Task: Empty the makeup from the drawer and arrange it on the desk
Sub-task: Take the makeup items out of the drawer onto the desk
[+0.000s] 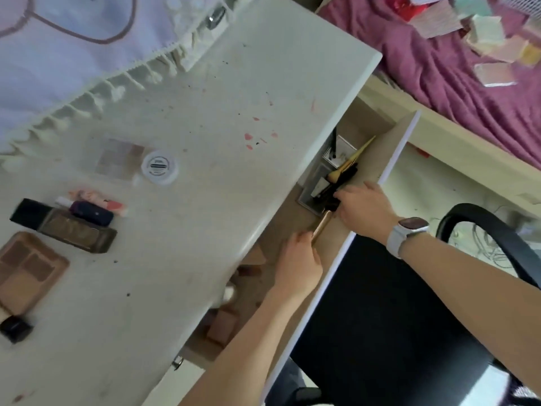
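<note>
The drawer (389, 150) is pulled out under the white desk (234, 112). Inside it lie makeup brushes (347, 168), a clear organiser (339, 148) and brown compacts (225, 326). My right hand (363, 209), with a white watch on its wrist, grips the black ends of a bundle of brushes in the drawer. My left hand (298, 265) holds a gold tube (322, 227) just below. On the desk's left part lie a white round jar (159, 168), a pale eyeshadow palette (118, 159), a brown palette (26, 271), a dark box (76, 232) and a purple case (92, 213).
A black cube (14, 329) sits at the desk's near left. A frilled white cloth (73, 54) covers the desk's back. A black chair (395, 317) stands beneath my arms. At the right a bed with a purple blanket (453, 68) holds scattered packets.
</note>
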Action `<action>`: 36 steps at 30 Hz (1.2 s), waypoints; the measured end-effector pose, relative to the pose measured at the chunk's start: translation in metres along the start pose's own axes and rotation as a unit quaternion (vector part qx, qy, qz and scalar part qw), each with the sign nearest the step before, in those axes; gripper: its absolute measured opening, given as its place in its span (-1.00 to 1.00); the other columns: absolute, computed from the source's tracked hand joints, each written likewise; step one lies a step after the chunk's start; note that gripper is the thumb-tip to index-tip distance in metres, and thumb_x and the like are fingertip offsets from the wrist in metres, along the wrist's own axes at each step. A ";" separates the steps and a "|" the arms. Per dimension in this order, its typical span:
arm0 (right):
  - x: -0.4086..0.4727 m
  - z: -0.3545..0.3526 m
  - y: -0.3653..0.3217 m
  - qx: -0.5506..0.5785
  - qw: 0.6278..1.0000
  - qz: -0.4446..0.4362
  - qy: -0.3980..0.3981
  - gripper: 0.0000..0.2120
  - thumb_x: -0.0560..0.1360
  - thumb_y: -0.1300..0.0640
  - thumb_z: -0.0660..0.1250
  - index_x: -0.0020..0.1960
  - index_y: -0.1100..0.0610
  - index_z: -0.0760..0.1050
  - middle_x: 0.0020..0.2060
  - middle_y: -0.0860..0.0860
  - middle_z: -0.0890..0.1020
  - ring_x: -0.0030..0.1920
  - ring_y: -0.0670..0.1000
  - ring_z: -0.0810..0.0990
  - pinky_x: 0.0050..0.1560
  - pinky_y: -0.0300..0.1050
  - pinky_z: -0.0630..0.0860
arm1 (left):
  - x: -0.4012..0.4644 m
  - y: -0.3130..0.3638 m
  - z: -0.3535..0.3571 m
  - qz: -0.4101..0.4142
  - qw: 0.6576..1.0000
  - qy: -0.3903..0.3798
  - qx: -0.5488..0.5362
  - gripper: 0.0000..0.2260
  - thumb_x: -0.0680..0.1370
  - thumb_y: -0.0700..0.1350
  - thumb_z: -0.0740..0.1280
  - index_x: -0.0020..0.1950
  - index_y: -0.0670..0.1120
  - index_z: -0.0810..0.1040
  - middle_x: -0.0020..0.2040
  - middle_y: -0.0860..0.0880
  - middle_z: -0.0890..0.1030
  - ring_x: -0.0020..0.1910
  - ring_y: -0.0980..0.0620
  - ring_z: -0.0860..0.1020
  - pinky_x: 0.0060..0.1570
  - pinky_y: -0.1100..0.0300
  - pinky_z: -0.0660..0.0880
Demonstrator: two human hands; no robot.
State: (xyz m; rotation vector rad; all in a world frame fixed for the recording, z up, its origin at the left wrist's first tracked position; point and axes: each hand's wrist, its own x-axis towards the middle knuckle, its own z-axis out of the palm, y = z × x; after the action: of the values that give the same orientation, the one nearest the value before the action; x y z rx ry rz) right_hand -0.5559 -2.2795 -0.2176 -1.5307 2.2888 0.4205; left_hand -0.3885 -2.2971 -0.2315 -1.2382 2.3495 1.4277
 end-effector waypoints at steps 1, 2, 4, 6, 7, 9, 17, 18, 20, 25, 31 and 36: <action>0.009 0.002 0.003 -0.013 1.000 -0.017 -0.014 -0.69 0.52 0.17 0.13 0.24 0.10 0.44 0.17 0.03 0.53 0.18 0.08 0.48 0.23 -0.04 0.30 | 0.010 -0.005 0.009 -0.013 1.000 -0.007 0.004 -0.67 0.58 -0.21 0.10 0.34 -0.13 0.36 0.26 -0.12 0.41 0.24 -0.08 0.40 0.26 0.05 0.36; 0.017 0.004 0.005 -0.023 0.999 -0.033 -0.024 -0.68 0.51 0.17 0.15 0.24 0.10 0.44 0.19 0.03 0.51 0.19 0.08 0.47 0.18 -0.04 0.34 | 0.020 -0.008 0.017 -0.021 1.000 -0.010 0.004 -0.67 0.56 -0.24 0.10 0.32 -0.14 0.37 0.25 -0.14 0.41 0.23 -0.12 0.40 0.26 -0.01 0.36; 0.029 0.007 0.006 -0.039 0.997 -0.060 -0.027 -0.62 0.49 0.19 0.18 0.30 0.08 0.39 0.26 0.03 0.45 0.25 0.09 0.39 0.12 -0.02 0.37 | 0.036 -0.013 0.030 -0.022 1.000 -0.012 0.005 -0.67 0.55 -0.25 0.09 0.30 -0.14 0.41 0.21 -0.16 0.45 0.19 -0.14 0.42 0.23 -0.05 0.37; 0.038 0.010 0.007 -0.056 0.994 -0.081 -0.036 -0.57 0.49 0.21 0.19 0.36 0.09 0.33 0.31 0.03 0.39 0.32 0.08 0.31 0.10 -0.02 0.35 | 0.048 -0.014 0.039 -0.027 1.000 -0.014 0.000 -0.66 0.54 -0.23 0.10 0.31 -0.11 0.42 0.19 -0.15 0.48 0.17 -0.13 0.43 0.20 -0.05 0.39; 0.042 0.011 0.007 -0.066 0.993 -0.087 -0.043 -0.56 0.49 0.21 0.19 0.37 0.10 0.31 0.32 0.04 0.38 0.34 0.08 0.29 0.09 -0.02 0.35 | 0.054 -0.013 0.041 -0.038 0.999 -0.014 -0.006 -0.66 0.54 -0.22 0.11 0.30 -0.10 0.43 0.18 -0.14 0.50 0.17 -0.13 0.45 0.18 -0.05 0.40; 0.048 0.014 0.007 -0.077 0.992 -0.091 -0.047 -0.58 0.50 0.20 0.20 0.35 0.14 0.30 0.31 0.07 0.37 0.32 0.10 0.30 0.06 -0.02 0.36 | 0.063 -0.013 0.042 -0.066 0.998 -0.017 -0.012 -0.70 0.53 -0.20 0.12 0.23 -0.08 0.46 0.14 -0.13 0.55 0.13 -0.14 0.48 0.14 -0.03 0.43; 0.053 0.008 0.001 -0.091 0.986 -0.136 -0.029 -0.64 0.56 0.17 0.10 0.34 0.14 0.31 0.35 0.07 0.31 0.38 0.12 0.21 0.10 0.01 0.35 | 0.051 -0.024 0.030 -0.094 0.991 -0.055 -0.076 -0.70 0.58 -0.23 0.13 0.28 -0.09 0.46 0.13 -0.09 0.58 0.12 -0.06 0.52 0.13 0.15 0.44; 0.053 0.010 0.000 -0.103 0.985 -0.139 -0.026 -0.64 0.55 0.17 0.11 0.33 0.16 0.31 0.35 0.07 0.32 0.40 0.11 0.19 0.09 0.00 0.34 | 0.048 -0.026 0.029 -0.100 0.990 -0.064 -0.073 -0.71 0.58 -0.22 0.12 0.27 -0.09 0.47 0.13 -0.09 0.57 0.12 -0.05 0.52 0.12 0.17 0.43; 0.054 0.013 0.000 -0.126 0.981 -0.142 -0.030 -0.64 0.52 0.18 0.15 0.31 0.17 0.34 0.31 0.06 0.38 0.40 0.10 0.19 0.09 -0.01 0.34 | 0.043 -0.029 0.027 -0.109 0.989 -0.078 -0.059 -0.74 0.59 -0.20 0.12 0.22 -0.10 0.49 0.10 -0.11 0.58 0.09 -0.06 0.53 0.08 0.15 0.45; 0.058 0.016 0.008 -0.139 0.974 -0.135 -0.116 -0.60 0.49 0.22 0.24 0.32 0.18 0.32 0.21 0.11 0.39 0.10 0.17 0.50 -0.09 -0.04 0.41 | 0.041 -0.028 0.022 -0.103 0.990 -0.076 -0.067 -0.70 0.60 -0.20 0.12 0.32 -0.07 0.43 0.16 -0.06 0.56 0.12 -0.04 0.52 0.06 0.23 0.41; 0.056 0.009 0.002 -0.143 0.970 -0.144 -0.135 -0.70 0.50 0.30 0.23 0.23 0.24 0.40 0.16 0.14 0.43 -0.04 0.17 0.53 -0.25 -0.11 0.40 | 0.031 -0.020 0.007 -0.076 0.993 -0.059 -0.068 -0.71 0.59 -0.23 0.12 0.29 -0.12 0.42 0.15 -0.10 0.54 0.11 -0.04 0.52 0.08 0.16 0.45; 0.041 0.000 -0.003 -0.183 0.963 -0.154 -0.128 -0.72 0.55 0.22 0.16 0.25 0.22 0.38 0.16 0.12 0.48 0.09 0.12 0.51 -0.06 -0.13 0.34 | 0.012 -0.009 -0.012 -0.037 0.998 -0.032 -0.036 -0.72 0.60 -0.16 0.16 0.31 -0.09 0.40 0.14 -0.06 0.50 0.10 -0.01 0.51 0.11 0.13 0.49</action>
State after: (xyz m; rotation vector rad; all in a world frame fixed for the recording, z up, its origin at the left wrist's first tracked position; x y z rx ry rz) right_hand -0.5676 -2.3149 -0.2359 -1.8421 1.8073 0.9304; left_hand -0.3870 -2.3151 -0.2371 -1.2644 2.2051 1.5177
